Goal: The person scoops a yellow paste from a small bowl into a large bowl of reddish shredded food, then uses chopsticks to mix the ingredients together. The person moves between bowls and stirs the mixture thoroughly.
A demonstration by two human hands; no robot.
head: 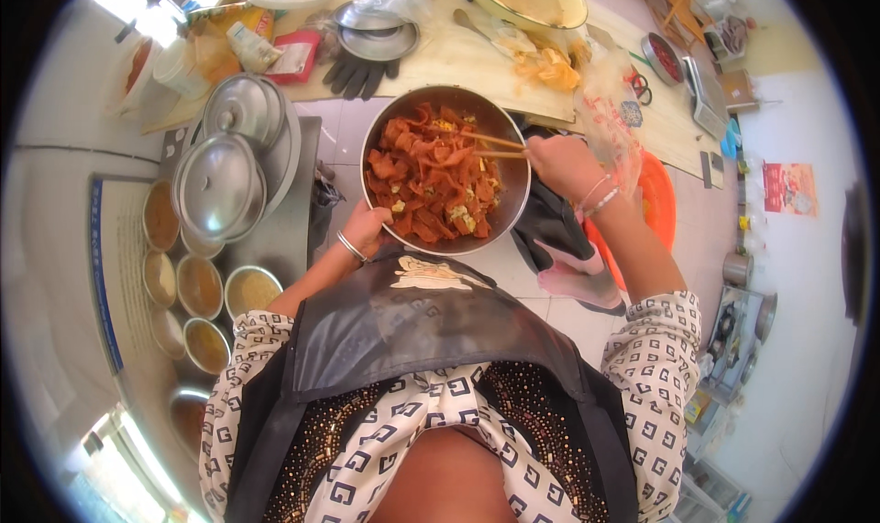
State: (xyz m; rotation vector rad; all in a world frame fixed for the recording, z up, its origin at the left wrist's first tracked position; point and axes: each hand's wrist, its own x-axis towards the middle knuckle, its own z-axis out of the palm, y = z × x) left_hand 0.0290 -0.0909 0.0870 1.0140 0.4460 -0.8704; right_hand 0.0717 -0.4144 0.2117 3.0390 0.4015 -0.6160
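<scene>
My left hand [370,224] grips the near left rim of a round metal bowl [512,200], which I hold in front of my dark apron [426,323]. Inside lies a heap of reddish-orange, sauce-coated food strips [426,158] with pale yellow bits that look like egg. A pair of wooden chopsticks [498,140] is held in my right hand [560,162] at the bowl's right rim. Their tips reach into the food, and where they end is partly hidden among the strips.
Metal bowls of seasonings [199,286] and lidded steel pots [218,186] stand at left. An orange plastic basin [656,193] sits below right. Across the wooden table [454,69] lie a black glove [361,76], a cream enamel basin [581,4], plastic bags [605,110] and scissors [641,90].
</scene>
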